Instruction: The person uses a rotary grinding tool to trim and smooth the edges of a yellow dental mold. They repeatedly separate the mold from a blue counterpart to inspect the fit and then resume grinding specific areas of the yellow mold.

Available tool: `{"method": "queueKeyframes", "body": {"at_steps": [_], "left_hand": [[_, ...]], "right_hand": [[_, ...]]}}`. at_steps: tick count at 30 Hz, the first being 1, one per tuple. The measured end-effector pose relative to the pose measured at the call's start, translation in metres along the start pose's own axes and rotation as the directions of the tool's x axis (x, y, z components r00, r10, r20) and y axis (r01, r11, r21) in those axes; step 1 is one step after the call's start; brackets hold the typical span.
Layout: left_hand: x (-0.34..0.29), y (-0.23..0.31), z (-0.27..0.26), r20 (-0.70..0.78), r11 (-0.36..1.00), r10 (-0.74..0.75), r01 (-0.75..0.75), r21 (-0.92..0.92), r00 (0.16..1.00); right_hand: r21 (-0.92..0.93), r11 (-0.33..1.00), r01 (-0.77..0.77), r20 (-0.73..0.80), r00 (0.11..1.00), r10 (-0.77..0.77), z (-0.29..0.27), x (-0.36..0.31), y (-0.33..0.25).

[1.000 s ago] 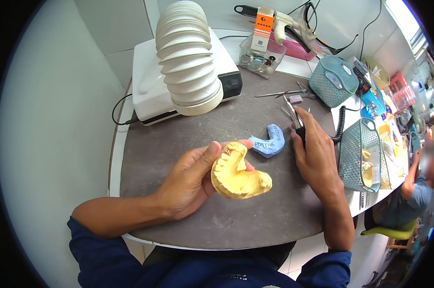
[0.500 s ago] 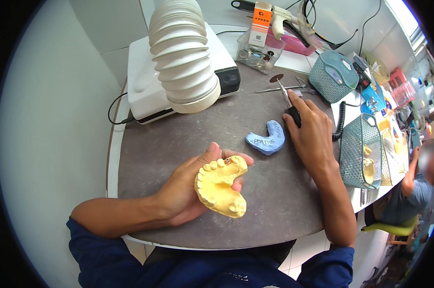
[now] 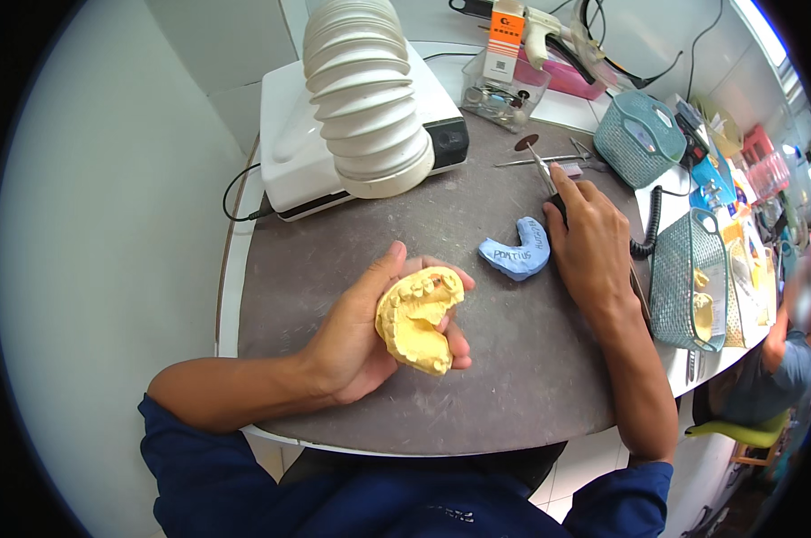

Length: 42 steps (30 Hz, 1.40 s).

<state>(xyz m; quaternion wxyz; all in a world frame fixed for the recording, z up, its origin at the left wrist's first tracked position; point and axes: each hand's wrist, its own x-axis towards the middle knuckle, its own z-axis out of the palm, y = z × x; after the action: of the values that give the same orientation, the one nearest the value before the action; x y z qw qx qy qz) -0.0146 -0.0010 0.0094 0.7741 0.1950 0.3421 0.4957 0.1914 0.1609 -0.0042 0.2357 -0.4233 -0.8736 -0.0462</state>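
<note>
My left hand [image 3: 356,314] is wrapped round a yellow plaster dental model [image 3: 414,336], held above the near middle of the bench. Its row of teeth faces up, with a gap in the row close to my fingertips. At the right, my right hand [image 3: 596,247] is closed over a rotary handpiece [image 3: 545,175] that lies low against the bench, its dark grip mostly hidden under the fingers. A brown cutting disc [image 3: 527,143] sits at the handpiece's far tip. Between my hands rests a blue horseshoe-shaped mould piece [image 3: 518,254] with handwriting on it.
A white machine [image 3: 280,134] with a ribbed hose [image 3: 370,108] stands at the back left. Behind the disc are a thin metal instrument [image 3: 536,161] and a clear box [image 3: 504,100] of small bits. Blue-green baskets [image 3: 684,278] line the right. Another person [image 3: 764,368] sits far right.
My left hand has tilted and turned the dental model, and its fingers have shifted along the edge. My right hand stays on the handpiece. The whole view has moved slightly.
</note>
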Motion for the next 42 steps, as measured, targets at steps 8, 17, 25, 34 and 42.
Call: {"method": "queueKeyframes", "body": {"at_steps": [8,17,25,34,42], "left_hand": [[0.007,0.004,-0.001,-0.103,0.981,0.155,-0.141,0.132,0.983],[0.025,-0.004,-0.005,-0.034,0.741,0.517,-0.427,0.518,0.855],[0.036,-0.012,-0.012,-0.013,0.639,0.658,-0.548,0.54,0.753],[0.061,-0.016,0.002,0.003,0.53,0.731,-0.572,0.626,0.682],[0.06,-0.021,0.004,0.035,0.551,0.733,-0.624,0.555,0.679]], "right_hand": [[-0.019,0.998,0.056,-0.037,0.998,-0.057,0.006,-0.001,0.003],[-0.022,0.999,0.033,-0.033,0.999,-0.034,0.009,0.0,0.014],[0.073,0.944,0.322,-0.288,0.913,-0.289,-0.005,-0.007,0.01],[0.256,0.739,0.623,-0.083,0.776,-0.625,-0.018,-0.033,-0.002],[0.291,0.835,0.467,0.058,0.863,-0.502,-0.032,-0.034,-0.001]]}}
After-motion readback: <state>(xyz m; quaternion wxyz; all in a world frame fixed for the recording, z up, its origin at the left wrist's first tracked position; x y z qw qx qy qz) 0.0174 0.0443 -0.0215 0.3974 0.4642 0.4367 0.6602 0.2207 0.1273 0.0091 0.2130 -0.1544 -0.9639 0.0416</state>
